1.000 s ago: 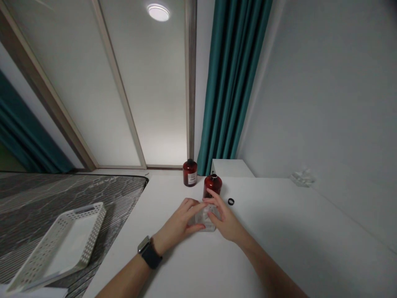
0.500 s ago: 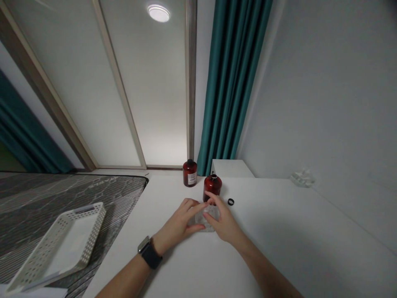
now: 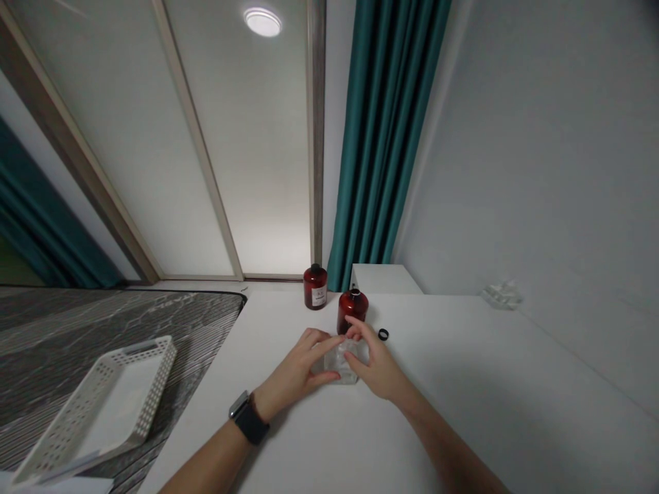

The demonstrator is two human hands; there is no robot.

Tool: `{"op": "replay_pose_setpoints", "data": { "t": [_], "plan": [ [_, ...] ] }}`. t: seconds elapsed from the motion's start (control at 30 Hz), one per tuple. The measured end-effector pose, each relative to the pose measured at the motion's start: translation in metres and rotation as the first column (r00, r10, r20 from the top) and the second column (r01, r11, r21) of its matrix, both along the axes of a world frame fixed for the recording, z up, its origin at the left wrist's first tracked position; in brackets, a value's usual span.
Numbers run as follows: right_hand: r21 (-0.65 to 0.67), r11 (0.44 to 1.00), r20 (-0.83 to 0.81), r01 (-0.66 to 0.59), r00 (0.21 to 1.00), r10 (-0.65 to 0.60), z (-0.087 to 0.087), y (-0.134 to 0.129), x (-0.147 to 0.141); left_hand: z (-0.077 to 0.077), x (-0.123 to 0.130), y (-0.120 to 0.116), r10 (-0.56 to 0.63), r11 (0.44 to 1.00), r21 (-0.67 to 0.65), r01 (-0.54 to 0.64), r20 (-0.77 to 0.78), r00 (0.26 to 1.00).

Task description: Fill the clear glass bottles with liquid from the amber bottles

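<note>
A small clear glass container stands on the white table, partly covered by my fingers. My left hand is closed around its left side, thumb low at the front, fingers reaching over behind. At the upper right, my right hand has its thumb in front and bent fingers behind the top of the container; whether a separate clear lid is there I cannot make out. Just behind my right fingertips stands a brown-red bottle without a cap. A black ring lies to its right.
A second brown-red bottle with a white label and dark top stands farther back, left. A white perforated basket sits on the grey patterned surface left of the table. A clear crumpled item lies at the right by the wall.
My right hand has shifted slightly to the right, its thumb and forefinger moving together. The left hand, the glass container and the bottles look the same.
</note>
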State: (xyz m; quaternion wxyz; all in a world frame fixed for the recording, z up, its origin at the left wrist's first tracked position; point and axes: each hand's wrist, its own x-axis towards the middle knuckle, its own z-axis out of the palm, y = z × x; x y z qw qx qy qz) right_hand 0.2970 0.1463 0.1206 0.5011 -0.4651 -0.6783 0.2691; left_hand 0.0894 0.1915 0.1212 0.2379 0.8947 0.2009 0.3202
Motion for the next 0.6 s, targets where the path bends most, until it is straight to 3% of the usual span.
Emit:
{"op": "replay_pose_setpoints", "data": {
  "t": [0.13, 0.3, 0.47, 0.6],
  "plan": [
    [-0.045, 0.998, -0.061, -0.052, 0.997, 0.049, -0.0007, -0.0011, -0.0029, 0.0004, 0.0003, 0.0001, -0.001, 1.000, 0.002, 0.001, 0.007, 1.000],
    [-0.033, 0.997, -0.034, 0.073, 0.997, -0.074, -0.0022, -0.0001, -0.0037, 0.0005, -0.0002, -0.0004, 0.003, 1.000, -0.011, -0.003, -0.008, 1.000],
    [-0.030, 0.997, -0.056, -0.067, 0.996, 0.066, 0.0020, -0.0010, 0.0000, 0.0008, -0.0005, -0.0005, -0.006, 1.000, -0.014, 0.006, -0.006, 1.000],
    [-0.035, 0.999, -0.018, 0.008, 1.000, -0.009, 0.0007, -0.0013, -0.0032, 0.0011, -0.0002, -0.0003, -0.011, 1.000, -0.006, 0.011, -0.003, 1.000]
  ]
}}
